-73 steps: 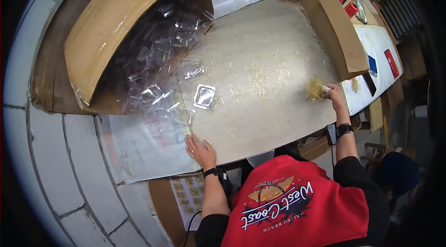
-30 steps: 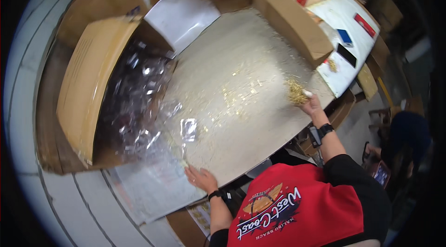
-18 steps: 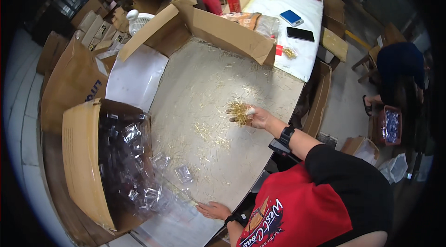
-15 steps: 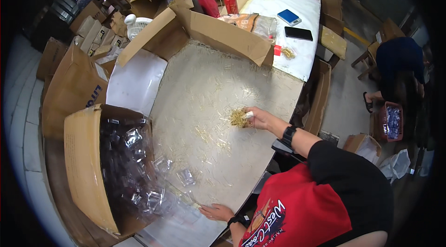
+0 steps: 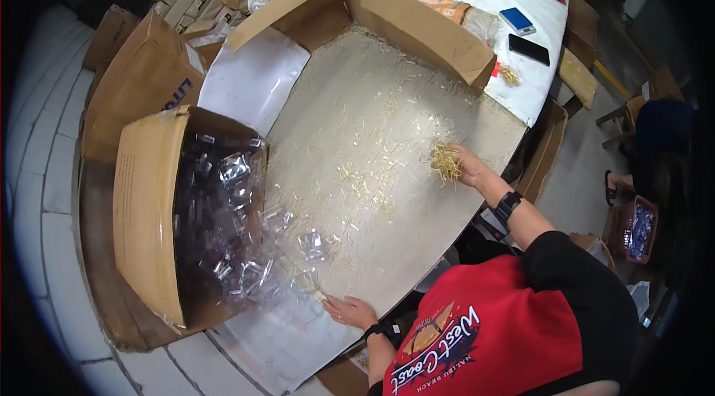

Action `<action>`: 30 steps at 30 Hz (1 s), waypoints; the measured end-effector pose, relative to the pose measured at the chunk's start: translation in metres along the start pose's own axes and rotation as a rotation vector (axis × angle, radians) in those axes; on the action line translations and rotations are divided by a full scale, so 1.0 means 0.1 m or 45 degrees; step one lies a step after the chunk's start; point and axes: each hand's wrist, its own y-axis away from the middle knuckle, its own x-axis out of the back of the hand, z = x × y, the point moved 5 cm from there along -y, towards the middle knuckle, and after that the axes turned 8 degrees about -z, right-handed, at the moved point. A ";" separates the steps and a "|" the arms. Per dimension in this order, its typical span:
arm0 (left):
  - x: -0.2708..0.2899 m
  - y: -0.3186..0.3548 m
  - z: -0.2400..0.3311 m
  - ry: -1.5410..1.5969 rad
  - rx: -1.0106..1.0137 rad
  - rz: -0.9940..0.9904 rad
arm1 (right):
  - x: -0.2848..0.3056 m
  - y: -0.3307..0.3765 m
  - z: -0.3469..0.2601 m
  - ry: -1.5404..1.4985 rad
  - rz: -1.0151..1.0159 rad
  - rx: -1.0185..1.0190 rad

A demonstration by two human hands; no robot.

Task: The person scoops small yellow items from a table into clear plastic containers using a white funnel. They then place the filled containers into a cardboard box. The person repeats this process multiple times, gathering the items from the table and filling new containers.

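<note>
Gold pins (image 5: 445, 163), one bunch: grasped by your right hand (image 5: 470, 166) over the board (image 5: 417, 226), your left hand (image 5: 353, 312) at its edge, fingers extended, apparently empty; slackened grip might spill some.

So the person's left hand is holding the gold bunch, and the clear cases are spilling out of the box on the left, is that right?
Not quite: the head view shows the right hand holding the gold bunch; the left hand is at the board's edge. The clear cases are spilling out of the box on the left.
</note>
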 end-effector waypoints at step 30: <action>-0.02 -0.01 -0.02 0.063 0.098 -0.062 | -0.94 0.01 1.18 0.501 -0.375 -0.911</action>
